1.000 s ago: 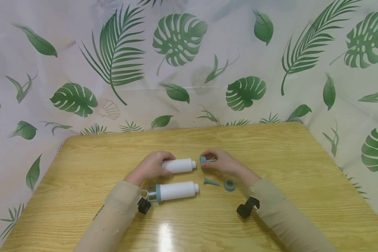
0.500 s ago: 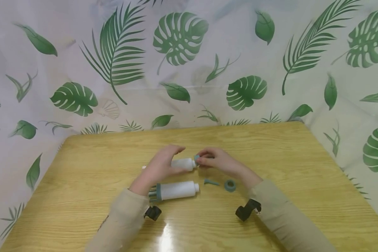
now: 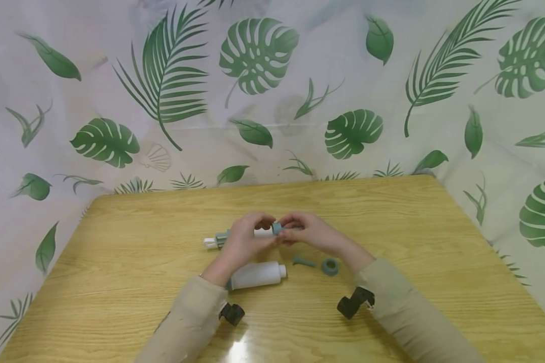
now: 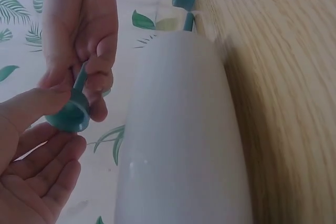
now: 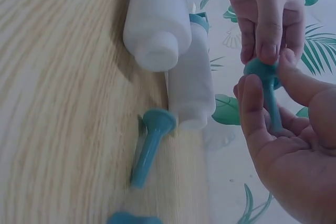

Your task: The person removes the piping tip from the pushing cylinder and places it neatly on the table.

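Observation:
Both hands meet at a small teal nozzle (image 4: 73, 111), a cup-shaped cap with a thin stem. My left hand (image 3: 244, 237) pinches its cup end between thumb and fingers. From the other side, my right hand (image 3: 318, 234) grips it, with the stem running toward the palm in the right wrist view. A white bottle (image 5: 191, 77) with a teal collar lies beyond the hands, apart from the nozzle; in the head view the left hand covers part of it. Nearer lies a second white bottle (image 3: 259, 275), its collar end mostly behind the left wrist.
On the wooden table (image 3: 390, 222), a loose teal piece with a flared head and stem (image 3: 304, 262) lies right of the nearer bottle's neck. A teal ring (image 3: 330, 267) is beside it. A leaf-patterned cloth (image 3: 290, 101) hangs behind the table.
My left hand has let go of the far bottle and moved right to the nozzle. My right hand has carried the nozzle slightly left.

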`<control>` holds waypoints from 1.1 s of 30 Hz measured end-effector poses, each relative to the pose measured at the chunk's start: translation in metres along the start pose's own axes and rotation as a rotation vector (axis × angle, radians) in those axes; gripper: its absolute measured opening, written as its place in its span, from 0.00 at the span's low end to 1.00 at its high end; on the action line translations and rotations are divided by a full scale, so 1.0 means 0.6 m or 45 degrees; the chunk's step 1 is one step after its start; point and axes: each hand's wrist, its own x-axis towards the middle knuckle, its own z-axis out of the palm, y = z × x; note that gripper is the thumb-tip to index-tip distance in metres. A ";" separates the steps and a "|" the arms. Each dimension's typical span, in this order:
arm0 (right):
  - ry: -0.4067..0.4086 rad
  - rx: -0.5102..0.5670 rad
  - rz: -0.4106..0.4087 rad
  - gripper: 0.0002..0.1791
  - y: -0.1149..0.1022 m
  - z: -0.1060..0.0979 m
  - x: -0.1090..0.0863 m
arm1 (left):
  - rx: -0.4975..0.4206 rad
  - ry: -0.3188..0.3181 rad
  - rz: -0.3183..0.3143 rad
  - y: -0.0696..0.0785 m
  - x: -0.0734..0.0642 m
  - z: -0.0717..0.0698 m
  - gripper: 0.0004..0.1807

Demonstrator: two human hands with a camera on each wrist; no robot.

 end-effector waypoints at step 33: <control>0.103 -0.184 -0.012 0.21 0.008 -0.004 0.001 | -0.144 0.063 -0.085 -0.010 0.000 0.006 0.17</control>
